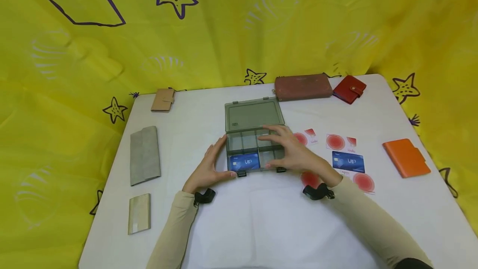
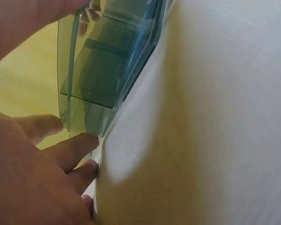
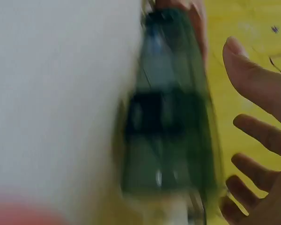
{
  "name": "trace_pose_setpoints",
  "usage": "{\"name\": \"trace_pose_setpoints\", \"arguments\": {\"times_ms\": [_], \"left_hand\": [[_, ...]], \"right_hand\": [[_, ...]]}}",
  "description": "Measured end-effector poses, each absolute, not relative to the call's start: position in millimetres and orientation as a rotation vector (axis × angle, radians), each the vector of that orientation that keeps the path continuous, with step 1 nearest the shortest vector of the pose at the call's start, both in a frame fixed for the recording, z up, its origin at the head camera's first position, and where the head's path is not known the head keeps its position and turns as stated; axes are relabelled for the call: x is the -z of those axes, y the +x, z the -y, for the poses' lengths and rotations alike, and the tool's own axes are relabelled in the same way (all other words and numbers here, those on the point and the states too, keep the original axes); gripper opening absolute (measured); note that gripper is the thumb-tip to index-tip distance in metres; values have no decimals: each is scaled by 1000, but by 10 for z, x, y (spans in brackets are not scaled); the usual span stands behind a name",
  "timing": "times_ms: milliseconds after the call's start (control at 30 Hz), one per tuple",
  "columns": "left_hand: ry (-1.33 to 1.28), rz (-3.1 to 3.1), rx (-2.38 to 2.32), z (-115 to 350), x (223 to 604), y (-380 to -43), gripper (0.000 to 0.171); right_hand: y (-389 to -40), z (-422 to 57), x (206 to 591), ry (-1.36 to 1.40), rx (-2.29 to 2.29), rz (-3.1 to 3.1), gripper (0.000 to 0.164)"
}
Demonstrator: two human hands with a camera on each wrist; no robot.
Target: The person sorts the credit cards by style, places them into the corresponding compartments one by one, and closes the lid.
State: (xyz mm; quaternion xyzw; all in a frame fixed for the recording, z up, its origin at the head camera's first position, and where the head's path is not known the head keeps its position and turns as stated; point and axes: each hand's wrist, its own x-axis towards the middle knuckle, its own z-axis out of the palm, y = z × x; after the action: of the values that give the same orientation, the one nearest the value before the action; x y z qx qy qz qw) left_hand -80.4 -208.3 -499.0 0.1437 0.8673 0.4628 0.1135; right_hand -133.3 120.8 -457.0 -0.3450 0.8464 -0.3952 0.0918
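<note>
A dark translucent compartment box (image 1: 242, 151) lies on the table with its hinged lid (image 1: 255, 114) folded back. A blue VIP card (image 1: 244, 162) sits in its front left compartment. My left hand (image 1: 209, 168) holds the box at its left end, thumb at the front corner and fingertips on the side toward the back. Above the right half, my right hand (image 1: 293, 151) hovers with fingers and thumb spread, holding nothing. In the right wrist view the box is blurred, apart from those fingers (image 3: 260, 133).
Right of the box lie several red-and-white cards (image 1: 335, 142) and another blue VIP card (image 1: 348, 162). An orange card holder (image 1: 406, 157), brown wallet (image 1: 303, 87) and red wallet (image 1: 349, 89) are farther out. On the left are tan (image 1: 162, 100), grey (image 1: 145, 155) and beige (image 1: 139, 213) wallets.
</note>
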Motion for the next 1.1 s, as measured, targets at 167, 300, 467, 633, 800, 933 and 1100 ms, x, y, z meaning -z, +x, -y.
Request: {"name": "trace_pose_setpoints", "arguments": {"times_ms": [167,300,467,633,800,933,1100], "left_hand": [[433,-2562,-1343,2073,4985,-807,123],[405,-2550,-1343,2074,4972,-798,122],[371,-2537,-1347,2088,4944,-768,122],[361,-2547,-1341,2095,4944,-761,122],[375,-2543,-1349,2073,4964,-772,122],[395,-2533,-1364,2053,4981,-778,122],[405,-2543,-1356,2057,4998,-779,121]], "right_hand": [[-1395,-1918,4500,-886,1205,-2612,79],[-1328,-2550,4467,-691,1068,-2729,72],[-1167,-3071,4477,-429,788,-2765,68],[-1095,-3234,4538,-397,668,-2770,62],[-1093,-3253,4559,-372,644,-2759,58],[-1122,-3277,4558,-344,655,-2723,56],[-1154,-3279,4526,-399,706,-2675,43]]}}
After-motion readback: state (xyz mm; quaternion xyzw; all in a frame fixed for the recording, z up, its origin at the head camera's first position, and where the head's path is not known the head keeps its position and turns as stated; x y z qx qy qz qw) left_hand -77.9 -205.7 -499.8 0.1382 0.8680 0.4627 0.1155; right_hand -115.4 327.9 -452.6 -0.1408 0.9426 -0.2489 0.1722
